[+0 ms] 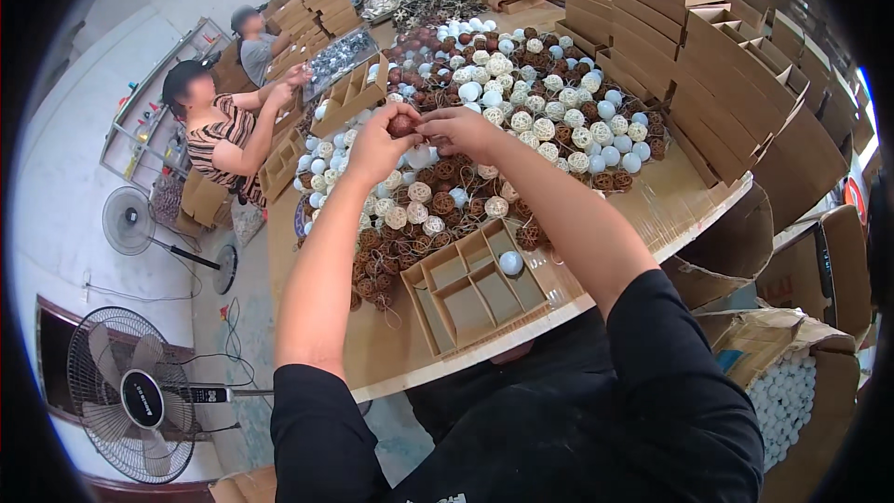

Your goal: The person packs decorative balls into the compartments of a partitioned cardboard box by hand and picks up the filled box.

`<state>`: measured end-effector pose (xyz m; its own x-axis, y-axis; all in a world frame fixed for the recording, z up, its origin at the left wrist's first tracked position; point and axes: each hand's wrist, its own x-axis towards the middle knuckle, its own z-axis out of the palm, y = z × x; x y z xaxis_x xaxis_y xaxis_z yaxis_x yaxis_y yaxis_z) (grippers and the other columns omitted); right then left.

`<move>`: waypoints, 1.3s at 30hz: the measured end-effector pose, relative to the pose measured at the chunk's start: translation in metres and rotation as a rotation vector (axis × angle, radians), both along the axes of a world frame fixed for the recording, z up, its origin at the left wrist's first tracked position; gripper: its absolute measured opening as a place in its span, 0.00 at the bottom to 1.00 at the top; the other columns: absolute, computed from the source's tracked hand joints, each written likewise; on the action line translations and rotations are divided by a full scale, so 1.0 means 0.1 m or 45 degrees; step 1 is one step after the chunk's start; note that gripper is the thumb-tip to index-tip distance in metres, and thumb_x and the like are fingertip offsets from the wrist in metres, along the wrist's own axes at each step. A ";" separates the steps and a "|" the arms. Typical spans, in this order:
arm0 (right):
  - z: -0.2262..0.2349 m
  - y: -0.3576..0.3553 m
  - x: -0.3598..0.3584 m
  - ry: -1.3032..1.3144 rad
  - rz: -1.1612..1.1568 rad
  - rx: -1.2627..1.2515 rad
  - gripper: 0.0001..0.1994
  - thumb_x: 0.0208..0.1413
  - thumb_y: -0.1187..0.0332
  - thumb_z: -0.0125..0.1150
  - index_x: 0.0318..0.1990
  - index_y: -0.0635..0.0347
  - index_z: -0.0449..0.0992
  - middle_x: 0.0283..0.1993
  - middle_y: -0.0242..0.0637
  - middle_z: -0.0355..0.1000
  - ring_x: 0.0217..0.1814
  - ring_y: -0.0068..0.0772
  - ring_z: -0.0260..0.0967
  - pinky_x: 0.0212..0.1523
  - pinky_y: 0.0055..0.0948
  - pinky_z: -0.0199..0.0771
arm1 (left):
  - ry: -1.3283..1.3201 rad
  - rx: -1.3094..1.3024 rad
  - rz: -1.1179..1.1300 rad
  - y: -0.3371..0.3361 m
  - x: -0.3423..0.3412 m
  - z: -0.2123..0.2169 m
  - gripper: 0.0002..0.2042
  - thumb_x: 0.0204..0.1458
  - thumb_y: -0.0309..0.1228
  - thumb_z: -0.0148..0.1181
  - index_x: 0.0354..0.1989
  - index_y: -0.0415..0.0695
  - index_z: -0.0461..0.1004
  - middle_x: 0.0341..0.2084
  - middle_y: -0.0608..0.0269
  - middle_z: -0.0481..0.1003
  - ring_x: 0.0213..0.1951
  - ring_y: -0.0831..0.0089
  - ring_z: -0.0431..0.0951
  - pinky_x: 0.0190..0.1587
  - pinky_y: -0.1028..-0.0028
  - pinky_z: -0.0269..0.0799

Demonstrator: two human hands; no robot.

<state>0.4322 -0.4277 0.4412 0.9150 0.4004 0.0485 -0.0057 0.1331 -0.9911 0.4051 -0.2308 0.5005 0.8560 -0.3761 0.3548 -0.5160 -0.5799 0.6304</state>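
Wooden, the table (377,345) spreads beneath the left hand (379,142) and right hand (463,132), white, cream and brown balls (521,121) heaped around them. Nearer the body than either lies a divided cardboard tray (494,330). The left grips a reddish-brown ball (401,125); the right bunches its fingers beside it, their hold unclear.

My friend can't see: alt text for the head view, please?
A person's left hand holds a reddish-brown ball, right hand beside it, above white, cream and brown balls heaped on a table; nearer, a divided tray holds one white ball.
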 end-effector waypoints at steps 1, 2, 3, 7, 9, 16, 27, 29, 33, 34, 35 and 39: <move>-0.01 0.00 0.05 0.111 0.082 0.052 0.22 0.60 0.62 0.69 0.60 0.61 0.78 0.49 0.34 0.79 0.48 0.26 0.75 0.42 0.27 0.76 | -0.031 0.016 -0.026 -0.01 -0.03 0.01 0.15 0.50 0.21 0.73 0.46 0.45 0.77 0.40 0.65 0.81 0.45 0.74 0.79 0.52 0.71 0.75; -0.03 0.00 0.09 0.031 0.066 0.001 0.22 0.59 0.62 0.71 0.59 0.61 0.79 0.48 0.34 0.78 0.47 0.26 0.75 0.41 0.27 0.76 | 0.021 -0.019 -0.048 -0.01 -0.06 0.01 0.16 0.50 0.21 0.72 0.47 0.44 0.77 0.42 0.64 0.80 0.46 0.74 0.79 0.52 0.72 0.75; -0.01 0.01 0.10 -0.009 0.074 -0.040 0.23 0.57 0.63 0.73 0.59 0.60 0.79 0.48 0.34 0.78 0.46 0.26 0.75 0.41 0.27 0.76 | 0.051 -0.046 -0.065 0.02 -0.06 0.01 0.15 0.51 0.21 0.72 0.47 0.44 0.77 0.42 0.64 0.81 0.45 0.74 0.79 0.52 0.72 0.75; 0.02 -0.05 0.19 -0.363 -0.315 -0.345 0.25 0.42 0.59 0.86 0.46 0.63 0.85 0.41 0.35 0.81 0.38 0.27 0.76 0.40 0.32 0.77 | 0.029 0.037 0.053 0.04 -0.05 -0.03 0.14 0.53 0.25 0.73 0.46 0.43 0.77 0.40 0.65 0.81 0.43 0.75 0.80 0.51 0.72 0.76; 0.11 -0.14 0.21 -0.324 -0.369 -0.297 0.26 0.38 0.55 0.88 0.41 0.62 0.86 0.38 0.35 0.82 0.39 0.29 0.77 0.43 0.32 0.78 | 0.075 0.043 0.183 0.09 -0.02 -0.08 0.14 0.55 0.33 0.74 0.43 0.41 0.76 0.32 0.63 0.80 0.35 0.74 0.78 0.43 0.70 0.75; 0.34 -0.40 -0.57 -0.582 -0.232 -0.602 0.20 0.47 0.59 0.80 0.44 0.61 0.83 0.39 0.40 0.83 0.39 0.35 0.80 0.45 0.36 0.79 | 0.306 -0.535 0.326 0.55 -0.36 -0.31 0.16 0.66 0.40 0.62 0.50 0.40 0.71 0.38 0.66 0.75 0.39 0.75 0.74 0.45 0.71 0.72; -0.54 -1.11 -2.38 -0.761 -0.044 -0.850 0.31 0.46 0.63 0.81 0.58 0.55 0.74 0.47 0.43 0.74 0.51 0.52 0.73 0.52 0.45 0.76 | 0.736 -0.538 0.280 0.59 -2.13 -0.32 0.17 0.59 0.25 0.70 0.56 0.40 0.76 0.42 0.70 0.78 0.42 0.82 0.75 0.49 0.78 0.73; -0.57 -1.12 -2.41 -0.834 0.020 -0.886 0.30 0.45 0.63 0.81 0.57 0.56 0.75 0.47 0.43 0.73 0.51 0.52 0.73 0.52 0.45 0.76 | 0.717 -0.558 0.354 0.58 -2.26 -0.53 0.20 0.57 0.21 0.69 0.57 0.41 0.74 0.41 0.70 0.78 0.40 0.83 0.74 0.46 0.79 0.73; -0.40 -1.05 -2.42 -0.914 0.095 -0.954 0.25 0.48 0.68 0.75 0.55 0.58 0.76 0.49 0.44 0.71 0.52 0.52 0.71 0.54 0.45 0.75 | 0.684 -0.417 0.479 0.54 -2.40 -0.81 0.20 0.55 0.19 0.69 0.56 0.41 0.74 0.42 0.69 0.78 0.36 0.84 0.71 0.40 0.80 0.71; -0.34 -1.05 -2.41 -0.919 0.112 -0.972 0.23 0.49 0.70 0.72 0.55 0.58 0.76 0.50 0.45 0.71 0.53 0.52 0.71 0.55 0.46 0.75 | 0.685 -0.421 0.483 0.52 -2.41 -0.86 0.20 0.55 0.19 0.69 0.56 0.41 0.74 0.42 0.69 0.78 0.36 0.84 0.71 0.40 0.80 0.71; -0.28 -1.06 -2.41 -0.920 0.183 -1.004 0.23 0.50 0.71 0.67 0.57 0.59 0.76 0.54 0.49 0.70 0.57 0.54 0.69 0.58 0.47 0.74 | 0.669 -0.436 0.488 0.51 -2.42 -0.91 0.20 0.55 0.19 0.69 0.56 0.41 0.74 0.42 0.69 0.78 0.36 0.83 0.71 0.40 0.80 0.70; -0.17 -1.05 -2.41 -0.958 0.299 -1.199 0.25 0.51 0.70 0.65 0.60 0.60 0.74 0.58 0.54 0.68 0.61 0.58 0.67 0.61 0.49 0.72 | 0.620 -0.488 0.472 0.46 -2.40 -0.89 0.20 0.55 0.20 0.70 0.56 0.41 0.74 0.41 0.69 0.79 0.36 0.83 0.71 0.40 0.79 0.71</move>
